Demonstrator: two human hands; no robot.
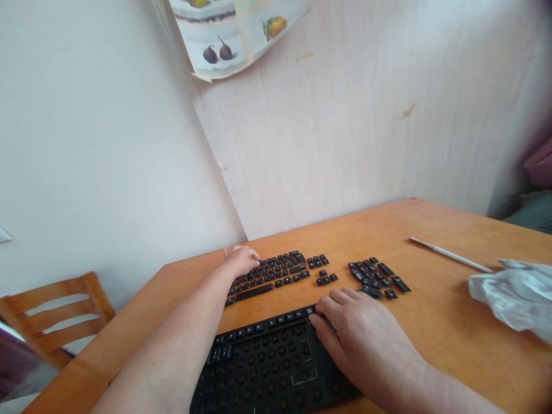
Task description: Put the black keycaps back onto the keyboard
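A black keyboard (278,368) lies at the near edge of the view, most of its keycaps off and its sockets bare. The function row and a few keys at its left are still fitted. My right hand (360,328) rests on its upper right part, thumb on top and fingers bent over the far edge. Farther back, loose black keycaps (276,273) are laid out in keyboard order. My left hand (242,260) reaches to the left end of these rows, its fingertips pinched on what looks like a small dark keycap, mostly hidden. My left forearm covers the keyboard's left side.
Smaller groups of keycaps (319,261) and a number-pad cluster (375,276) lie to the right on the wooden table (431,322). Beyond them are a white pencil-like stick (451,253) and a crumpled plastic bag (513,293). A wooden chair (60,310) stands left; a wall is behind.
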